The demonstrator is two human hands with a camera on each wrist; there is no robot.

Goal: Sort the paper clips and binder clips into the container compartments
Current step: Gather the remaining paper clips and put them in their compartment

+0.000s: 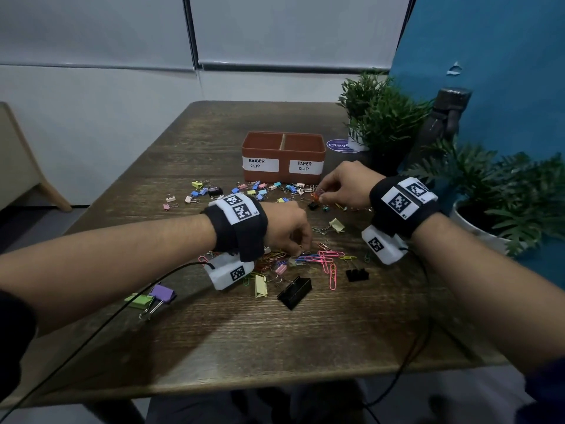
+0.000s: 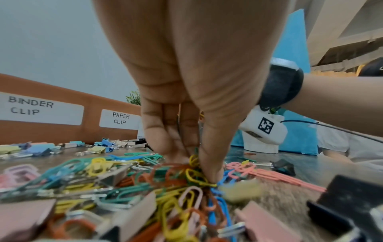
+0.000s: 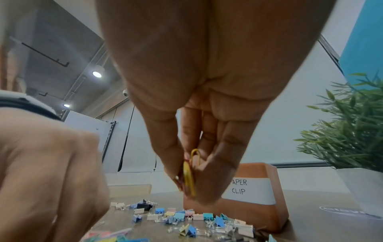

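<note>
surroundings: green potted plants [image 1: 382, 114] and a dark bottle [image 1: 443, 123] crowd the desk's far right corner; round blue sticker [image 1: 341, 145] just right of the container.
desk: dark wood-grain desk [image 1: 214, 332], clips scattered across its middle.
container: terracotta two-compartment plastic container [image 1: 283, 156] at desk centre-far, left cell labelled BINDER CLIP, right cell PAPER CLIP; contents not visible.
obstructions: row of small pastel binder clips [image 1: 244, 189] lies right in front of the container; large black binder clip [image 1: 294, 292] and small black binder clip [image 1: 356, 274] sit on the near side of the paper clip pile.
pile: coloured wire paper clips [image 1: 315, 258] tangled in a heap, mixed with binder clips; long pink ones [image 1: 332, 275] lie with long axis roughly toward you.
your left hand [image 1: 286, 226]: grip pinching into the heap, fingertips [image 2: 209, 176] pressed together on yellow and orange clips.
your right hand [image 1: 345, 185]: off the desk near the PAPER CLIP label, grip pinching a yellow paper clip [image 3: 189, 172] with a red one beside it; long axis near vertical, loop end up.
</note>
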